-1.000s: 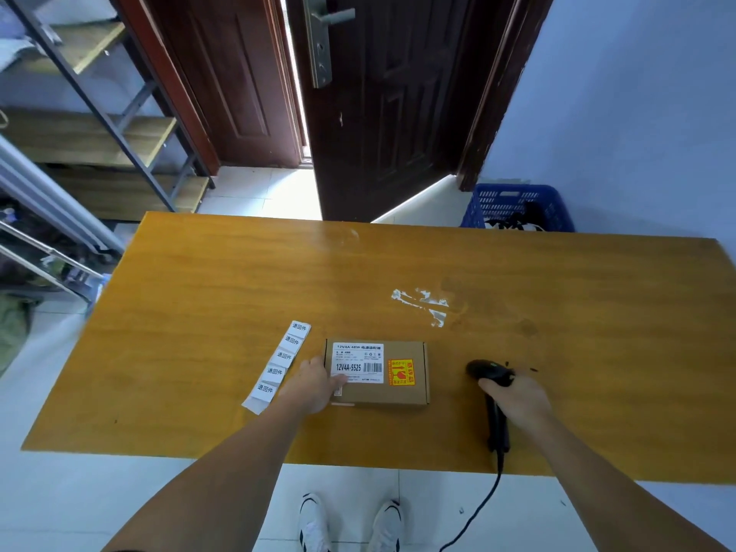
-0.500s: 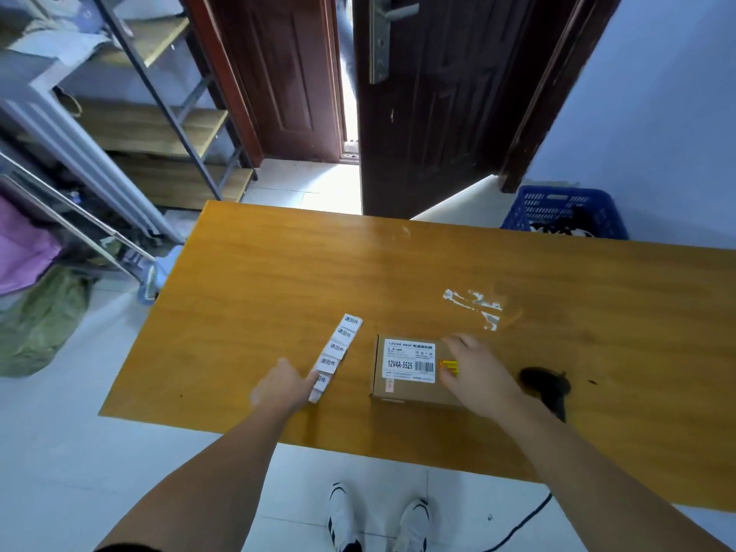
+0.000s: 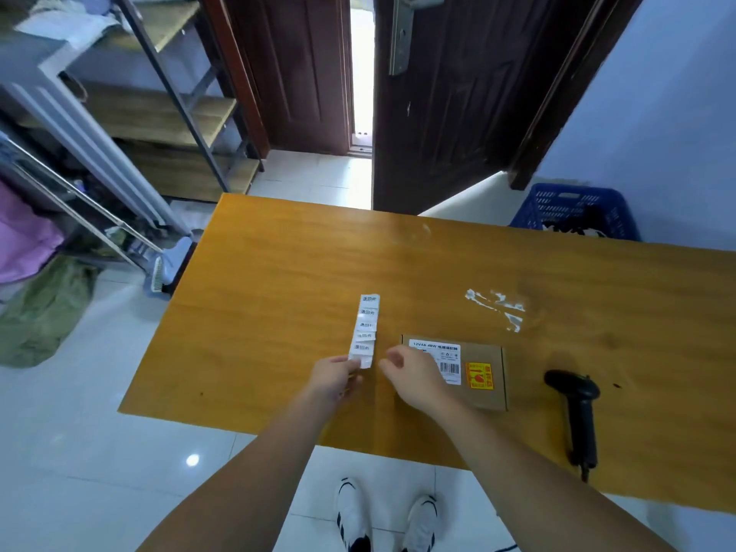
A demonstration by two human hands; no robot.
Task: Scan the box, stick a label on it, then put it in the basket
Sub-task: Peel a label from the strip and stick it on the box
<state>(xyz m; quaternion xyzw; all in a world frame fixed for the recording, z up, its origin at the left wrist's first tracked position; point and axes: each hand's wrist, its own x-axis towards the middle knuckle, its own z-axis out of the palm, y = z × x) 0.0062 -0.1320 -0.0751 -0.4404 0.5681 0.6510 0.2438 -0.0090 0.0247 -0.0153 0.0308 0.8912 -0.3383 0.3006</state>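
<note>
A flat brown cardboard box (image 3: pixel 484 354) with a white barcode label and an orange sticker lies on the wooden table (image 3: pixel 278 272) near its front edge. Left of the box lies a white strip of labels (image 3: pixel 365 328). My left hand (image 3: pixel 332 378) pinches the strip's near end. My right hand (image 3: pixel 414 378) hovers beside that end with fingers curled, partly covering the box's left part and holding nothing I can see. The black handheld scanner (image 3: pixel 577 408) rests on the table right of the box. The blue basket (image 3: pixel 573 211) stands on the floor beyond the table's far right.
White tape residue (image 3: pixel 498 306) marks the table behind the box. A dark wooden door (image 3: pixel 450 97) stands ajar behind the table. Metal shelving (image 3: pixel 159 105) and a dustpan (image 3: pixel 167 268) occupy the floor at left. My white shoes (image 3: pixel 382 515) show below the table edge.
My right hand let go of the scanner, crossed over the box and came to the label strip. My left hand left the box and took hold of the strip's near end. The camera view shifted left.
</note>
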